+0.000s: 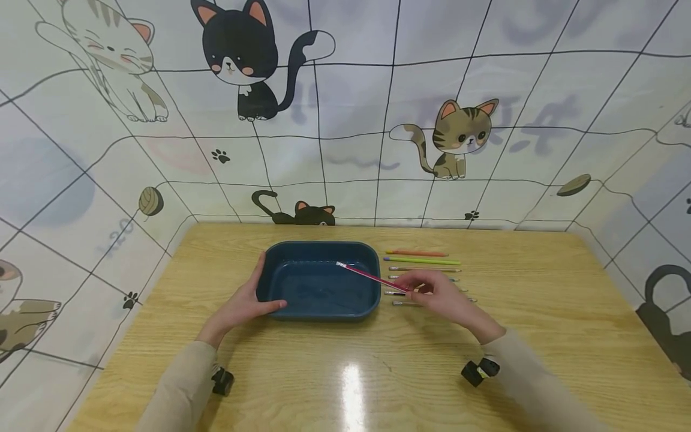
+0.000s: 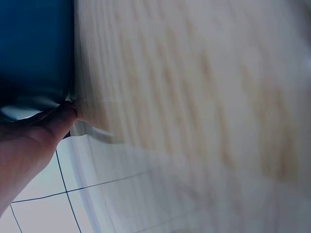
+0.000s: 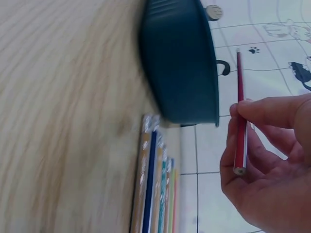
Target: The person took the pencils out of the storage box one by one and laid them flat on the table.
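Observation:
A deep dark-blue rectangular dish (image 1: 318, 316) sits on the wooden table. My left hand (image 1: 254, 300) holds its near left corner, fingers along the outer left side and thumb over the front rim. In the left wrist view, part of that hand (image 2: 39, 138) shows against the dish (image 2: 36, 53). A red pencil (image 1: 372, 276) is pinched between thumb and fingers of my right hand (image 1: 439, 297). Its silver-tipped end reaches over the dish's interior in the head view. The right wrist view shows the pencil (image 3: 240, 121) raised above the table, slanting across the fingers.
Several pencils lie side by side right of the dish, among them an orange one (image 1: 418, 253) and a yellow-green one (image 1: 426, 261). My right hand partly covers the nearer ones. A cat-patterned cloth wall (image 1: 356, 156) rises behind the table (image 1: 302, 372).

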Motion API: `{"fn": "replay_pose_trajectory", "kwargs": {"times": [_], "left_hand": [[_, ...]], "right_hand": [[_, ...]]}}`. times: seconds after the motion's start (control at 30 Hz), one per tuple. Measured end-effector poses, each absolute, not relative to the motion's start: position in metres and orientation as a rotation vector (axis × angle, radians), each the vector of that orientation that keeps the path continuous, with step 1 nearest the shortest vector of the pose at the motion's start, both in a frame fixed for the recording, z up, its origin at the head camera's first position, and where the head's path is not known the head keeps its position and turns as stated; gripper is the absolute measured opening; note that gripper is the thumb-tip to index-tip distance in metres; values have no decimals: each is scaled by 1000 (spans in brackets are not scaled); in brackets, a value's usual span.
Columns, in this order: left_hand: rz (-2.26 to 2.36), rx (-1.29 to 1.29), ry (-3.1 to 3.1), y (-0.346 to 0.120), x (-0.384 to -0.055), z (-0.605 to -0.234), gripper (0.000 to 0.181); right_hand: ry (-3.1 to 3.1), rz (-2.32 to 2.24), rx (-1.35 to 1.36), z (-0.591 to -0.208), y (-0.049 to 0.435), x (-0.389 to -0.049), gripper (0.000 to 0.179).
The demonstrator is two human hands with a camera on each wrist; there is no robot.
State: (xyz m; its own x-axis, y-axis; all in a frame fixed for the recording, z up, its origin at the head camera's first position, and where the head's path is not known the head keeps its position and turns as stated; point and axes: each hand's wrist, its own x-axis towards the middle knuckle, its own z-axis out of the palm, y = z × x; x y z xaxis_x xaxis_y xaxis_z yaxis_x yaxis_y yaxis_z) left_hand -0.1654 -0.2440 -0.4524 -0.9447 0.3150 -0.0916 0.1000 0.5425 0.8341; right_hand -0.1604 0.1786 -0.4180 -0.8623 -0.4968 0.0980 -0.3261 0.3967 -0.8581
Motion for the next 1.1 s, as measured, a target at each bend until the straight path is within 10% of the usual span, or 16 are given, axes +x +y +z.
{"fn": "replay_pose_trajectory", "kwargs": {"times": [1.1], "left_hand": [[1362,324,2528,-243,-166,-450,118]], "right_hand": [[2678,-1309,-817,-435,261,-131,27]]}}
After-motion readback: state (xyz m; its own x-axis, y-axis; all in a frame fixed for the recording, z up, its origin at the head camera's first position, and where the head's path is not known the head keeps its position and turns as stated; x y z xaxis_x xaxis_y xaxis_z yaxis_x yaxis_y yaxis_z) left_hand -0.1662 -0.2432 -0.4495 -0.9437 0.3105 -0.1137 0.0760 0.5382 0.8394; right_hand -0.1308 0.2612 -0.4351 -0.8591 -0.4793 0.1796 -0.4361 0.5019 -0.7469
